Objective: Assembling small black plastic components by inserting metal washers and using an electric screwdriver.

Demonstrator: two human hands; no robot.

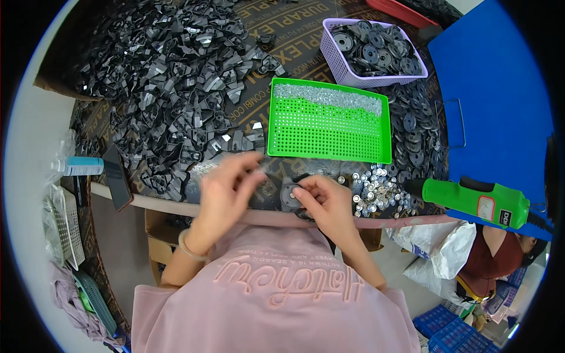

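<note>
My right hand (326, 203) pinches a black round disc (288, 199) at the table's front edge. Its thumb and fingertips are at a small silver piece in the disc's middle. To the left, my left hand (228, 191) is slightly blurred, thumb and fingers apart, and no object shows between them. It hovers just in front of a large heap of black angular plastic parts (188, 88). Beyond both hands sits a green perforated tray (329, 135) with many tiny silver pieces (329, 97) along its far side. Small round silver parts (376, 191) are piled right of my right hand.
A lilac basket (347, 76) of black discs stands at the back, with more loose discs (412, 123) beside the tray. A green power tool (477, 203) lies at the right near a blue panel (494, 88). At the left are a phone (118, 179) and a blue-and-white bottle (82, 166).
</note>
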